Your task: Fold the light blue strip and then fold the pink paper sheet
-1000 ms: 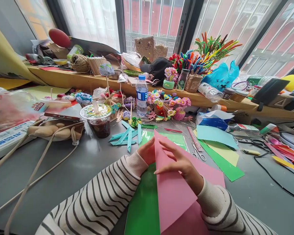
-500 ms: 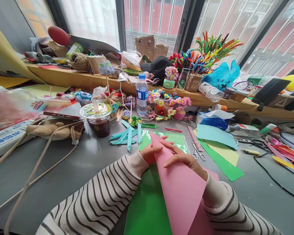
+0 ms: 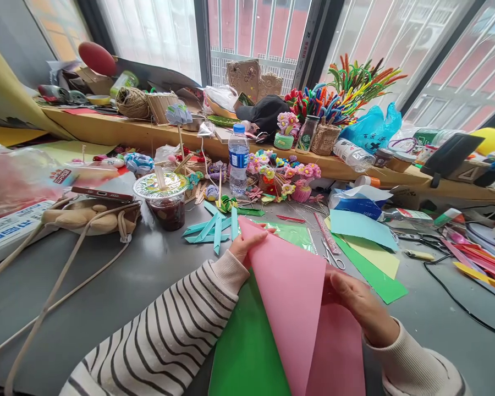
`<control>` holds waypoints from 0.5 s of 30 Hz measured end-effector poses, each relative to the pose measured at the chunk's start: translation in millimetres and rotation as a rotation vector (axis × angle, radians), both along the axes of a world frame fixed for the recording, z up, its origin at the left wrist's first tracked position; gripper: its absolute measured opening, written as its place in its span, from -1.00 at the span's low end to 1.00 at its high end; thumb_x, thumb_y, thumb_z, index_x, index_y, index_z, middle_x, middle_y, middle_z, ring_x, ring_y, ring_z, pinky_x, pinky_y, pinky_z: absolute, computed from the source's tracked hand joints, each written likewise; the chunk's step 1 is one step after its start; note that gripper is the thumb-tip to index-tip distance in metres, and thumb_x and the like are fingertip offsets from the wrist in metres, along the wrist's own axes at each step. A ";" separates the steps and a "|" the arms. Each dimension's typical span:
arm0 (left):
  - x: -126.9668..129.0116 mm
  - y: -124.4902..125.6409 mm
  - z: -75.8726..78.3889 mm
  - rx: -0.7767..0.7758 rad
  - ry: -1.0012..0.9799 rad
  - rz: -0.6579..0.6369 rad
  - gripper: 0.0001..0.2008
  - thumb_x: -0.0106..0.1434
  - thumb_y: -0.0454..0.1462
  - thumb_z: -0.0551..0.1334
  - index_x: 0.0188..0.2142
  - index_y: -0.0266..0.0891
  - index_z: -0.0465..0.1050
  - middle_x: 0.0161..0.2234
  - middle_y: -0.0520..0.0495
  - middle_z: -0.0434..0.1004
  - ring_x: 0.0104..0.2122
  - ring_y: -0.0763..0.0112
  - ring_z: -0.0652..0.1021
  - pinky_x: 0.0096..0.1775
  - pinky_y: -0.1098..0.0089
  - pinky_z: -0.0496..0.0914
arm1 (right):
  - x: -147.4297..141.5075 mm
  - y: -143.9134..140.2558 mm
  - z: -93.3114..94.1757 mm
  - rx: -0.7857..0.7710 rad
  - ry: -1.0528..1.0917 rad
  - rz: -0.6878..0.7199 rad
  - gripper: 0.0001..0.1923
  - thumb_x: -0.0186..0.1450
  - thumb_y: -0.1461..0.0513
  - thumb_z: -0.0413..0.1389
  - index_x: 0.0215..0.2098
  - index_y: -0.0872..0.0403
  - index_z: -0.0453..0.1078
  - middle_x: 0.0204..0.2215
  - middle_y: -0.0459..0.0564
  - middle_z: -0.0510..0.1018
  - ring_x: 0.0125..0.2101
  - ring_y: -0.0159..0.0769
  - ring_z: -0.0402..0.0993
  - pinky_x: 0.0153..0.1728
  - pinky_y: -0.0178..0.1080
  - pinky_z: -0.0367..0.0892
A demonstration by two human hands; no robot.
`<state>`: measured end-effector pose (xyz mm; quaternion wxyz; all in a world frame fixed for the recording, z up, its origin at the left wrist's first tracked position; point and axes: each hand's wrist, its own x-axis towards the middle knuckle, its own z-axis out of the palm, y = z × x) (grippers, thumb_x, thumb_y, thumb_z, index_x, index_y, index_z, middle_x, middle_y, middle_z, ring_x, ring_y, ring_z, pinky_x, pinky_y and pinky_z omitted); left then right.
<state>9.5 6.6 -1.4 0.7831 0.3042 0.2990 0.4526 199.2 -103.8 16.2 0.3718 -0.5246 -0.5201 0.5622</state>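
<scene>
Left hand (image 3: pixel 244 246) mostly hidden behind the folded pink paper sheet (image 3: pixel 297 300), only knuckles and a thumb tip showing at the sheet's upper corner; grip there closed on the paper's left edge. Right hand (image 3: pixel 361 308) partly covered too, fingertips tucked under the raised flap, pinching the right edge where the fold lifts off the lower layer. Pink sheet held just above the grey surface (image 3: pixel 107 297), over a green paper sheet (image 3: pixel 243 352), both cut off by the bottom of the view. Two striped sleeves, the right one cropped at the corner. Beyond the pink point, one glossy light-green sheet (image 3: pixel 295 234), half hidden. One pair of scissors (image 3: pixel 334 257) just right of it, handles alone clearly visible, beside one pink ruler (image 3: pixel 325 231). To the right, one light-blue sheet (image 3: pixel 361 228) over a yellow sheet and another green sheet (image 3: pixel 375 278). One fan of teal paper strips (image 3: pixel 212 228) left of the point; count hard to make out, roughly seven. One water bottle (image 3: pixel 238 159) upright behind them, one lidded drink cup (image 3: pixel 164 198) with a dark drink further left. Paper flowers (image 3: pixel 284 176) clustered beside the bottle, too many and too small to count. One bundle of pipe cleaners (image 3: pixel 346 91) on the window shelf, number not readable. One black cable (image 3: pixel 457 297) running off the right edge.
</scene>
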 end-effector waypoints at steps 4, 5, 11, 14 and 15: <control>0.5 -0.8 6.1 -0.051 -0.023 0.100 -0.63 -0.13 -0.38 0.27 -0.28 -0.31 0.23 -0.30 -0.13 0.44 -0.33 0.29 0.48 -0.27 0.31 0.38 | -8.2 -2.1 5.9 0.054 -0.234 0.029 -0.70 0.11 0.04 -0.04 -0.54 0.11 0.27 -0.57 -0.07 0.37 -0.49 -0.36 0.34 -0.41 -0.29 0.32; -0.3 -0.4 8.8 -0.058 -0.032 0.135 -0.64 -0.13 -0.39 0.28 -0.29 -0.30 0.24 -0.33 -0.11 0.45 -0.35 0.31 0.48 -0.28 0.32 0.39 | -10.3 -3.7 8.9 0.067 -0.277 0.023 -0.73 0.11 0.06 -0.02 -0.54 0.11 0.27 -0.57 -0.08 0.36 -0.48 -0.36 0.33 -0.41 -0.31 0.31; -15.0 10.9 32.1 -0.015 -0.138 0.367 -0.72 -0.15 -0.42 0.26 -0.38 -0.32 0.27 -0.46 -0.03 0.44 -0.48 0.43 0.48 -0.36 0.42 0.39 | -17.0 -34.5 40.9 0.188 -0.396 -0.069 -0.74 0.16 0.09 -0.08 -0.51 0.06 0.33 -0.59 -0.07 0.40 -0.59 -0.42 0.29 -0.58 -0.41 0.23; -22.2 17.8 43.1 0.026 -0.190 0.463 -0.77 -0.12 -0.43 0.24 -0.40 -0.32 0.29 -0.49 -0.01 0.44 -0.50 0.46 0.48 -0.39 0.46 0.38 | -22.0 -50.7 53.4 0.224 -0.404 0.245 -0.65 0.17 0.08 -0.11 -0.60 0.05 0.38 -0.68 -0.04 0.41 -0.62 -0.40 0.32 -0.54 -0.38 0.22; -23.4 19.3 46.3 0.033 -0.208 0.495 -0.78 -0.11 -0.42 0.23 -0.40 -0.32 0.29 -0.49 -0.01 0.44 -0.50 0.47 0.47 -0.38 0.46 0.38 | -25.0 -53.6 53.5 0.219 -0.397 0.335 -0.62 0.17 0.06 -0.12 -0.59 0.05 0.41 -0.66 0.00 0.43 -0.59 -0.36 0.35 -0.51 -0.36 0.24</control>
